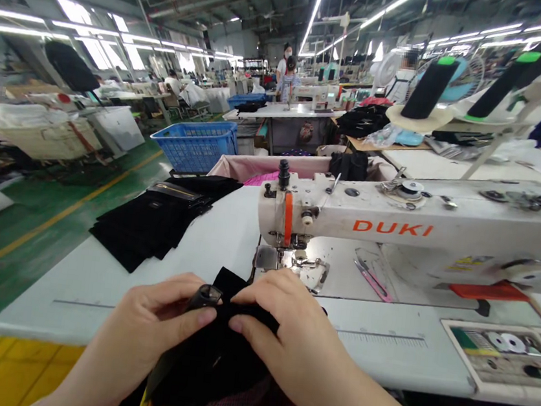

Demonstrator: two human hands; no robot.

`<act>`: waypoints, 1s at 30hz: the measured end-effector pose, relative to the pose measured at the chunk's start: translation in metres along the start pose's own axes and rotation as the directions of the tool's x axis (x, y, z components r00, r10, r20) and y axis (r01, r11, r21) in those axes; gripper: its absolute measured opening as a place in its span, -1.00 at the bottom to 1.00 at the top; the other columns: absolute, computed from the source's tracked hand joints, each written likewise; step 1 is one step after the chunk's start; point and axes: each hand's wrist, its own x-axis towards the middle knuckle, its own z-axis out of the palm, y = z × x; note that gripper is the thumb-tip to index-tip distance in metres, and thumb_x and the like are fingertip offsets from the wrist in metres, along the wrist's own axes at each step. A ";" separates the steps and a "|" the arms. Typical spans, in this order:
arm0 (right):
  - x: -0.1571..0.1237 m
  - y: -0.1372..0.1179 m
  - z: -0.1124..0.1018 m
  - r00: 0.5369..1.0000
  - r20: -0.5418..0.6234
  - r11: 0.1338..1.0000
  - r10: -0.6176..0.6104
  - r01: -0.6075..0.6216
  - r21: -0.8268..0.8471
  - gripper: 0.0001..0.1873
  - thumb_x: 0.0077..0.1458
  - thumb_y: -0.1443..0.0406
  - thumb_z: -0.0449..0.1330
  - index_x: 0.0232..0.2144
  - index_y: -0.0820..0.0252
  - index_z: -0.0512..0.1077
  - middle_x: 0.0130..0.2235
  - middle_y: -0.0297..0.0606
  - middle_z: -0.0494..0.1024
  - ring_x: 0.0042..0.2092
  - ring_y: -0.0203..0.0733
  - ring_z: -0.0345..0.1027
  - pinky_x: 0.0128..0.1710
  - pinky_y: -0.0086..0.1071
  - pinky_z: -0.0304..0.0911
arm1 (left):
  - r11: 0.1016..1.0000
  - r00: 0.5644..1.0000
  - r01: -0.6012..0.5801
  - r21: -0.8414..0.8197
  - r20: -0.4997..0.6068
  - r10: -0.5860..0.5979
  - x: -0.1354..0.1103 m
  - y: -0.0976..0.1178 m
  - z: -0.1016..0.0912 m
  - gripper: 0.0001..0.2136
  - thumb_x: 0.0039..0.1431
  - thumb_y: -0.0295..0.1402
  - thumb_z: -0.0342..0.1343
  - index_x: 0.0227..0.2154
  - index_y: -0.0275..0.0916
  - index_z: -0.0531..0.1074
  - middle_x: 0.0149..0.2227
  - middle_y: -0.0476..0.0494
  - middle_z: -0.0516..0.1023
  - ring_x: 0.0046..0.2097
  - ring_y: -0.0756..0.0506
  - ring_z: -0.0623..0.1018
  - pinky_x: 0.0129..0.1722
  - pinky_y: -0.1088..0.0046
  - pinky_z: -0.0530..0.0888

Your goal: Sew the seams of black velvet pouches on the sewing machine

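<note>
My left hand and my right hand both pinch a piece of black fabric at the near edge of the sewing table. The fingertips of both hands meet on a folded edge of the cloth, just in front of the presser foot of a white DUKI sewing machine. The fabric hangs down off the table edge toward my lap. A small shiny black part sits at the left thumb, too unclear to name.
A stack of black fabric pieces lies on the table to the left. Pink snips lie under the machine arm, and a tray with bobbins sits at the right. A blue basket stands beyond. Other people work at distant tables.
</note>
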 end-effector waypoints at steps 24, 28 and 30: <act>-0.001 0.002 -0.001 0.963 0.096 0.945 0.250 -0.265 0.190 -0.85 0.06 0.38 0.38 -0.33 0.07 0.49 -0.33 -0.47 0.58 -0.30 -0.28 0.43 -0.30 -0.41 0.26 | 0.997 0.998 0.065 -0.035 0.007 -0.065 0.002 -0.001 -0.001 -0.83 0.06 -0.25 0.36 -0.26 -0.12 0.68 -0.31 -0.10 0.63 -0.23 -0.14 0.58 -0.23 0.40 0.52; 0.000 0.008 0.001 0.983 0.070 0.974 0.172 -0.180 0.135 -0.91 0.11 0.36 0.37 -0.35 0.07 0.54 -0.31 -0.42 0.55 -0.23 -0.26 0.41 -0.23 -0.38 0.25 | 0.999 0.999 0.036 0.038 -0.009 -0.036 0.003 -0.003 0.000 -0.82 0.05 -0.24 0.36 -0.27 -0.13 0.68 -0.29 -0.11 0.64 -0.22 -0.16 0.58 -0.23 0.40 0.53; 0.000 0.009 0.002 0.988 0.045 0.977 0.150 -0.155 0.147 -0.88 0.12 0.41 0.34 -0.41 0.10 0.52 -0.33 -0.42 0.52 -0.23 -0.27 0.40 -0.22 -0.38 0.25 | 0.998 1.000 0.026 0.056 -0.007 -0.026 0.004 -0.001 0.000 -0.82 0.07 -0.22 0.35 -0.26 -0.13 0.67 -0.29 -0.11 0.64 -0.22 -0.15 0.58 -0.23 0.40 0.53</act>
